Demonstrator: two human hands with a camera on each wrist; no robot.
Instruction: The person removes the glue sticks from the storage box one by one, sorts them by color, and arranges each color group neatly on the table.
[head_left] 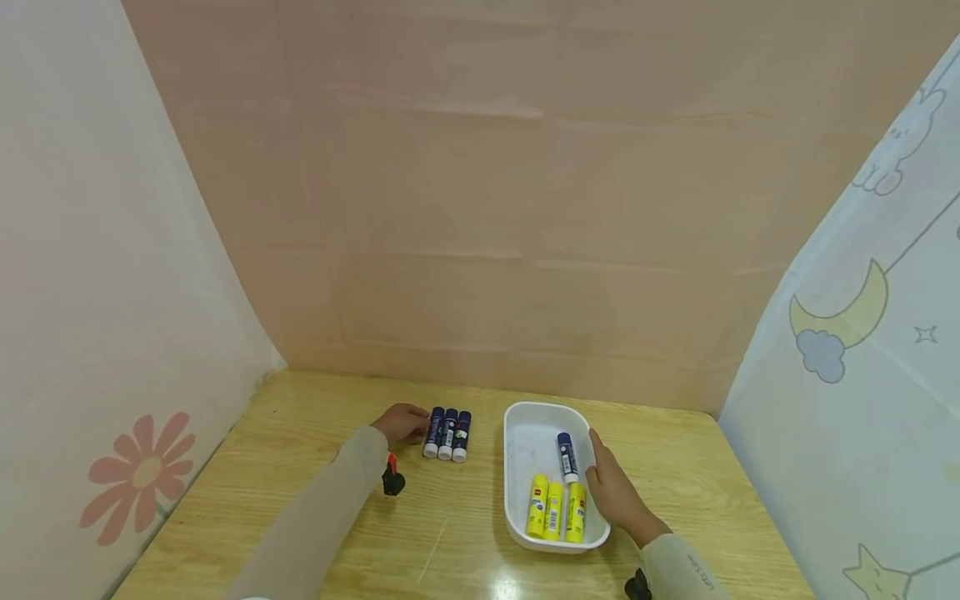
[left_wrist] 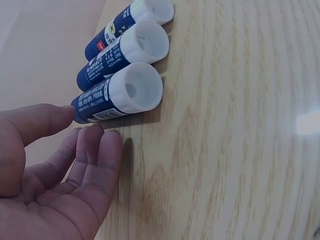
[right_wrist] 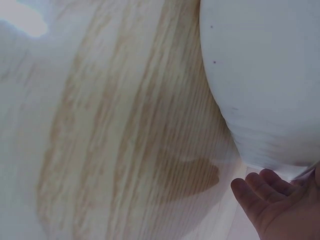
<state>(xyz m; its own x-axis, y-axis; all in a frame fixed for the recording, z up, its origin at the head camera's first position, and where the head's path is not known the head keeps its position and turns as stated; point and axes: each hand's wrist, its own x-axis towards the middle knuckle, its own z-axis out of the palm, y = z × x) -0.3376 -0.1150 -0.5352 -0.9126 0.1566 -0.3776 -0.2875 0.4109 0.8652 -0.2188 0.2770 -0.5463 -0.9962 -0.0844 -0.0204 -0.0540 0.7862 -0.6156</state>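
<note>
The left sleeve is lying over the table. The left hand is gripping nothing; its loosely bent fingers are resting beside three navy glue sticks, the thumb touching the end one. Pinching mid-barrel should keep its neighbours from rolling. The right hand, fingers fairly straight, is touching the white tray, where one navy and three yellow glue sticks are lying.

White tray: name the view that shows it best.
Head view: it shows the white tray from above, nearly its whole rim plus three yellow sticks and one blue stick inside. The right wrist view catches only part of its outer wall, cut off by the frame; the left wrist view shows none of it.
</note>
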